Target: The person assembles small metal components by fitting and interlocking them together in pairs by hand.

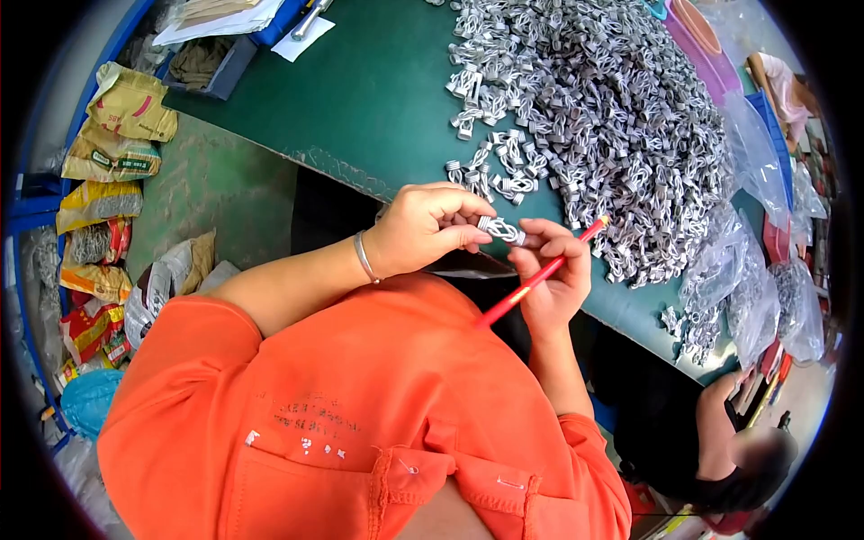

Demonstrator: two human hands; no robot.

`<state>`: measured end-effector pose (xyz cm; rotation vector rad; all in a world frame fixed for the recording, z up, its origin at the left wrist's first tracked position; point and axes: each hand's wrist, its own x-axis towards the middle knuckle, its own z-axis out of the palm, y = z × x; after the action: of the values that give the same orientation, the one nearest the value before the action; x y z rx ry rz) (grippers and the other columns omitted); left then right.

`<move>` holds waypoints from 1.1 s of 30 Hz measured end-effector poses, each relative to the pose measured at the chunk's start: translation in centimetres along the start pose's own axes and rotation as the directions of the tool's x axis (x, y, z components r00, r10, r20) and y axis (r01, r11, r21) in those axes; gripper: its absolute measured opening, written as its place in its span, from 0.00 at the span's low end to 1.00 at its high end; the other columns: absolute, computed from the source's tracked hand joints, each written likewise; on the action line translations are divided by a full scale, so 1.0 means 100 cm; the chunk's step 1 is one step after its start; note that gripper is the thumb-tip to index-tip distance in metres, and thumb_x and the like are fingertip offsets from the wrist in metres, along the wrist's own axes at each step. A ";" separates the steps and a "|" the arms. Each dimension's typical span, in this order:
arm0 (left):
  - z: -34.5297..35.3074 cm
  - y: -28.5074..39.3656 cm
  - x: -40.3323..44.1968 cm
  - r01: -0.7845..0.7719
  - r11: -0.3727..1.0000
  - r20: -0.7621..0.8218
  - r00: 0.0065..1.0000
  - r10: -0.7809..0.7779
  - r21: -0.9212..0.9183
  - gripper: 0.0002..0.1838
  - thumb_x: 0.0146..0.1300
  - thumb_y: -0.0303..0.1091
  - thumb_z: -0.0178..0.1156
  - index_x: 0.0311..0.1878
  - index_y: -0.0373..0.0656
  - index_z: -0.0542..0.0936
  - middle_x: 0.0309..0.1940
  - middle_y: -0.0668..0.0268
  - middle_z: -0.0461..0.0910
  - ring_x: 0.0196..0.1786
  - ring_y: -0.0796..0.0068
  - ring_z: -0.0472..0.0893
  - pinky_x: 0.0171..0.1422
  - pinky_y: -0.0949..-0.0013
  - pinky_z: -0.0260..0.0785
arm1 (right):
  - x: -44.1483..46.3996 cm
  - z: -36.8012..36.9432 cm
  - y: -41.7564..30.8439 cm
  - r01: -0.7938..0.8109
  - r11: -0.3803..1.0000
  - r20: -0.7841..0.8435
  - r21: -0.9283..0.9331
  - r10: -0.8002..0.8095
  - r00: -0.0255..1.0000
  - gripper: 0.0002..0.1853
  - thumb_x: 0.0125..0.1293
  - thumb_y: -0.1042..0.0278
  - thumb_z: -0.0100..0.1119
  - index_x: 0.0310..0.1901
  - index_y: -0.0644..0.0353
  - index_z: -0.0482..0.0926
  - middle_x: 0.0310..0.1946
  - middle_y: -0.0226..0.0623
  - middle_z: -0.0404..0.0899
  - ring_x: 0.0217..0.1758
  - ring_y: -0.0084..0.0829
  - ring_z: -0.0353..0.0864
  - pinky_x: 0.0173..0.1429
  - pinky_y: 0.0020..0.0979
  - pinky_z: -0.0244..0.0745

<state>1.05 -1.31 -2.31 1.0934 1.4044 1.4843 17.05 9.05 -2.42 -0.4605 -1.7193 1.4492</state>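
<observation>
Between my two hands, near the front edge of the green table, is a small grey-and-white looped cord piece [501,230]. My left hand [427,227], with a bracelet at its wrist, pinches the left end of the piece between thumb and fingers. The right end is held by the fingertips of my right hand [553,270]. A red pencil [522,292] also rests in my right hand, slanting down to the left across the fingers. Just beyond the hands lie a few similar pieces [515,171], beside a large heap [612,117] of them.
The green table [360,99] carries a grey box [220,76] and papers [220,22] at the back left. Plastic bags [747,288] hang at the right. Sacks [117,148] line the left side. Another person [720,441] is at the lower right.
</observation>
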 end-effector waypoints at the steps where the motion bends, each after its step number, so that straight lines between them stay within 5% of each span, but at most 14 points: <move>1: 0.000 0.000 0.000 0.003 1.000 -0.001 1.000 -0.003 -0.001 0.11 0.57 0.16 0.60 0.45 0.30 0.78 0.37 0.60 0.78 0.36 0.74 0.83 0.41 0.75 0.78 | -0.001 0.001 -0.003 -0.159 0.966 -0.041 0.206 0.171 0.984 0.12 0.60 0.84 0.59 0.36 0.63 0.64 0.40 0.48 0.79 0.32 0.25 0.79 0.35 0.23 0.78; 3: -0.001 0.003 -0.001 -0.018 0.999 0.024 1.000 0.017 0.043 0.11 0.57 0.15 0.60 0.45 0.30 0.79 0.37 0.60 0.78 0.36 0.74 0.83 0.40 0.75 0.77 | -0.001 -0.005 -0.006 -0.326 0.907 0.059 0.268 0.322 0.945 0.09 0.65 0.80 0.55 0.37 0.62 0.63 0.40 0.48 0.78 0.32 0.27 0.80 0.36 0.23 0.78; 6: 0.002 0.009 0.000 -0.052 0.999 0.016 0.999 0.052 0.015 0.10 0.56 0.15 0.61 0.43 0.30 0.78 0.38 0.60 0.78 0.36 0.75 0.83 0.40 0.76 0.77 | -0.002 -0.007 -0.001 -0.363 0.870 0.115 0.335 0.344 0.932 0.10 0.63 0.83 0.56 0.36 0.62 0.63 0.41 0.48 0.77 0.36 0.26 0.80 0.39 0.23 0.78; 13: 0.004 0.012 0.000 -0.177 0.982 -0.028 0.983 0.180 0.064 0.08 0.55 0.18 0.63 0.40 0.34 0.79 0.34 0.63 0.79 0.33 0.79 0.82 0.37 0.77 0.76 | -0.006 -0.005 0.007 -0.132 0.968 0.006 0.214 0.134 0.991 0.18 0.53 0.90 0.62 0.35 0.60 0.63 0.44 0.46 0.75 0.40 0.26 0.78 0.44 0.25 0.77; 17: 0.003 0.010 -0.002 -0.056 0.991 -0.025 0.998 0.054 -0.122 0.08 0.56 0.20 0.64 0.40 0.34 0.78 0.32 0.65 0.80 0.34 0.80 0.82 0.38 0.78 0.76 | -0.008 -0.006 0.002 0.063 0.996 -0.058 0.064 -0.059 0.997 0.21 0.50 0.90 0.65 0.35 0.59 0.62 0.42 0.48 0.76 0.36 0.27 0.77 0.40 0.25 0.76; 19: 0.000 0.010 -0.005 0.023 0.982 -0.021 0.999 -0.027 -0.189 0.08 0.56 0.20 0.64 0.40 0.35 0.78 0.32 0.66 0.80 0.35 0.80 0.82 0.37 0.78 0.75 | -0.006 -0.008 -0.006 0.164 0.986 0.060 -0.026 -0.162 0.985 0.21 0.51 0.88 0.66 0.35 0.59 0.62 0.40 0.49 0.78 0.35 0.27 0.77 0.39 0.25 0.76; 21: -0.009 0.010 -0.012 0.007 0.996 0.085 0.996 0.000 -0.084 0.10 0.57 0.15 0.61 0.43 0.31 0.75 0.37 0.60 0.77 0.39 0.73 0.82 0.42 0.74 0.76 | -0.003 -0.010 -0.009 0.159 0.986 0.160 0.048 -0.165 0.973 0.18 0.53 0.86 0.65 0.34 0.61 0.63 0.37 0.50 0.79 0.33 0.29 0.78 0.35 0.26 0.76; 26: -0.019 0.009 -0.027 0.098 0.959 0.125 0.983 -0.135 0.267 0.09 0.55 0.18 0.62 0.40 0.34 0.78 0.33 0.65 0.78 0.37 0.80 0.82 0.38 0.79 0.75 | -0.006 -0.003 0.006 0.053 0.968 0.113 -0.244 -0.027 0.993 0.13 0.54 0.85 0.65 0.29 0.62 0.67 0.35 0.43 0.80 0.31 0.27 0.77 0.33 0.23 0.73; 30: -0.013 -0.002 -0.030 0.151 0.962 0.059 0.984 -0.169 0.226 0.08 0.57 0.19 0.61 0.41 0.34 0.78 0.34 0.64 0.79 0.39 0.79 0.82 0.39 0.78 0.75 | 0.009 0.009 0.016 0.291 0.812 0.253 -0.507 -0.183 0.950 0.17 0.46 0.83 0.69 0.31 0.60 0.68 0.36 0.43 0.80 0.32 0.40 0.76 0.36 0.33 0.72; 33: -0.011 0.003 -0.025 0.197 0.962 0.034 0.978 -0.207 0.191 0.11 0.58 0.20 0.61 0.45 0.33 0.76 0.36 0.63 0.80 0.40 0.78 0.83 0.41 0.77 0.76 | 0.005 0.009 0.023 0.183 0.875 0.190 -0.449 -0.106 0.976 0.17 0.46 0.85 0.68 0.31 0.60 0.68 0.36 0.42 0.80 0.31 0.39 0.76 0.34 0.32 0.72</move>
<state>0.75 -4.00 -2.14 1.0589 1.5911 1.1889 15.55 9.50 -4.40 -0.4615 -2.1929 0.9790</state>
